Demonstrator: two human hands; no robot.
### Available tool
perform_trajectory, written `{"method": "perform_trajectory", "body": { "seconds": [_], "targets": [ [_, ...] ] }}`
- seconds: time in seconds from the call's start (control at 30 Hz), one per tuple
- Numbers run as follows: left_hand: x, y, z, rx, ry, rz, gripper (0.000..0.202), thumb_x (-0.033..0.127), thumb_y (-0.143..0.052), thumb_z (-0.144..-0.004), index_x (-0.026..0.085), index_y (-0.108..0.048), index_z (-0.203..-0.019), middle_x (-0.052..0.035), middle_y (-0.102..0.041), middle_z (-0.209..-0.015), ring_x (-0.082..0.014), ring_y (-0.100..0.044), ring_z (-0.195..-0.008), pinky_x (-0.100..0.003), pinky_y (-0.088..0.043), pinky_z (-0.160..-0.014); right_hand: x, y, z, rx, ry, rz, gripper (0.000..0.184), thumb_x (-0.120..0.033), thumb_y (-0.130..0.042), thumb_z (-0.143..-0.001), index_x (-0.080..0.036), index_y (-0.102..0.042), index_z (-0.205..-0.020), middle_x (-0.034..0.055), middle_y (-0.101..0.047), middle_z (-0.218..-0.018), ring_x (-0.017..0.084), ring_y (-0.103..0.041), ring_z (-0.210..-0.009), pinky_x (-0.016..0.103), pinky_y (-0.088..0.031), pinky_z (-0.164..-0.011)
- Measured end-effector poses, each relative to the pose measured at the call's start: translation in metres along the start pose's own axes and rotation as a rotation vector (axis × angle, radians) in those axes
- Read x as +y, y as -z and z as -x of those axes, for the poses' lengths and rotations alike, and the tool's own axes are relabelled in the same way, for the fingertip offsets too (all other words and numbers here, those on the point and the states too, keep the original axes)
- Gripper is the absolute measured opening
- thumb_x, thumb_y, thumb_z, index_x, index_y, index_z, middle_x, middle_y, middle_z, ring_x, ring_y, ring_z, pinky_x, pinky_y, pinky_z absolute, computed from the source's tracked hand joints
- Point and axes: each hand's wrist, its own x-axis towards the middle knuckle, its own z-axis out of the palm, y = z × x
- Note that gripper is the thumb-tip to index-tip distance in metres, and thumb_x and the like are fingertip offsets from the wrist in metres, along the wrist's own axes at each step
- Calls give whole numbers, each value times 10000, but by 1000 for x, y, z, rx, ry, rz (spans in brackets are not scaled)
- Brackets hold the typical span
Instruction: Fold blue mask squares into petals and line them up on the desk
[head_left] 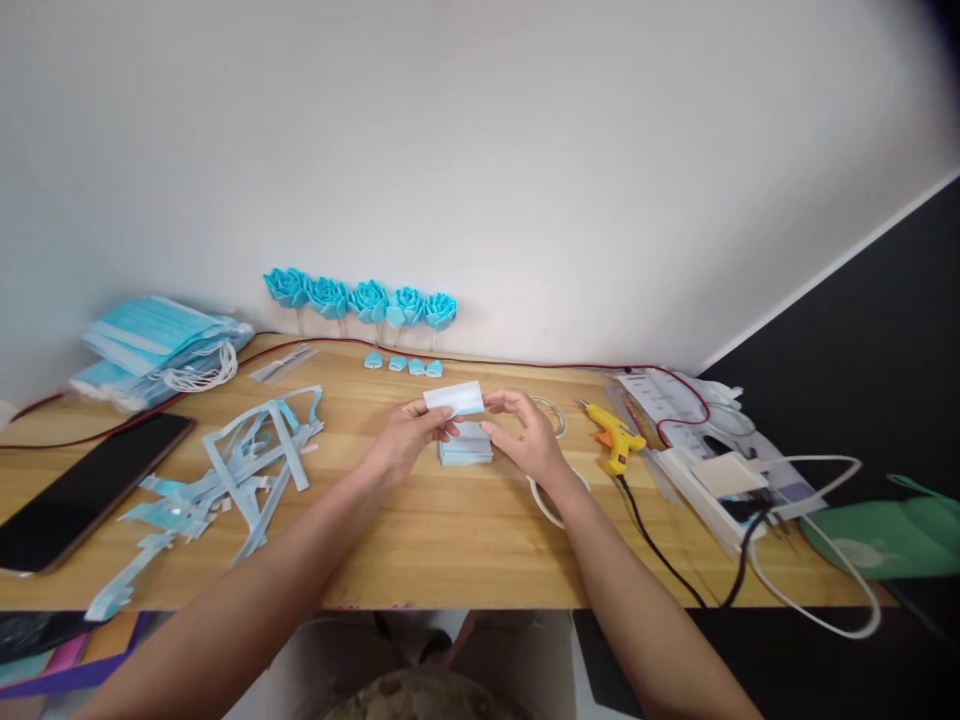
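Observation:
Both hands hold one small white and pale-blue fabric rectangle [454,397] over the middle of the wooden table [420,545]. My left hand [409,437] pinches its left end. My right hand [525,432] pinches its right end. Directly below them lies a small stack of blue fabric pieces [466,448]. Behind it, several blue fabric roses [360,297] stand on sticks against the wall, with several small blue petals [403,364] on the table in front of them.
Cut blue strips [232,470] litter the left. A dark phone [82,490] lies at far left, a pile of face masks [154,345] behind it. A yellow glue gun [616,438], a power strip [712,495] and cables sit right. A green bag [885,535] hangs off the right edge.

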Motion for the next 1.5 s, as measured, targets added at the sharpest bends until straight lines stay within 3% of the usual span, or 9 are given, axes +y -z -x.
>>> {"method": "perform_trajectory", "body": {
  "seconds": [0.1, 0.33, 0.57, 0.77, 0.93, 1.13, 1.5],
  "targets": [
    [2, -3, 2, -16, 29, 50, 314, 335, -813, -623, 115, -702, -818, -64, -706, -759, -129, -612, -633, -252, -445, -625, 3, 0, -1, -31, 33, 83, 214, -265, -651, -815, -235, -617, -1024, 41, -665, -1002, 179, -619, -897, 345, -496, -850],
    [0, -5, 3, -30, 55, 53, 307, 270, -819, -610, 114, -716, -854, -57, -701, -775, -118, -596, -622, -259, -433, -618, 6, -4, 0, -22, -54, 34, 233, -263, -642, -815, -228, -625, -1045, 40, -664, -973, 175, -625, -866, 327, -504, -812],
    [-4, -4, 1, -31, 30, 18, 347, 343, -823, -611, 112, -698, -838, -40, -664, -679, -124, -583, -603, -265, -443, -610, 3, -3, -3, -51, 51, 79, 38, -236, -608, -842, -233, -645, -851, 23, -650, -853, 180, -599, -831, 321, -467, -784],
    [-8, 0, -2, 31, -10, -97, 363, 399, -801, -617, 101, -693, -794, -49, -649, -674, -124, -552, -589, -262, -423, -570, 3, -6, -2, -93, 61, 67, 80, -280, -604, -871, -234, -657, -834, 19, -650, -826, 180, -590, -820, 318, -446, -773],
    [-8, 1, -2, 79, -5, -173, 339, 401, -788, -608, 107, -697, -750, -46, -642, -633, -126, -535, -568, -268, -417, -565, 5, -9, -1, -67, -18, 30, 123, -323, -598, -872, -225, -664, -836, 23, -657, -823, 166, -601, -770, 304, -473, -737],
    [-4, -2, 1, 74, 0, -176, 300, 382, -771, -615, 117, -705, -739, -73, -685, -721, -126, -536, -585, -265, -414, -562, 6, -11, 0, -33, -105, -55, 138, -339, -598, -860, -217, -655, -830, 23, -677, -835, 164, -628, -776, 300, -505, -746],
    [-5, -3, 2, 59, 9, -199, 314, 403, -770, -614, 118, -698, -724, -67, -683, -714, -119, -530, -579, -255, -419, -551, 5, -14, 0, 10, -157, -133, 130, -330, -639, -817, -202, -637, -797, 16, -672, -805, 154, -624, -744, 289, -513, -738]
  ]
}}
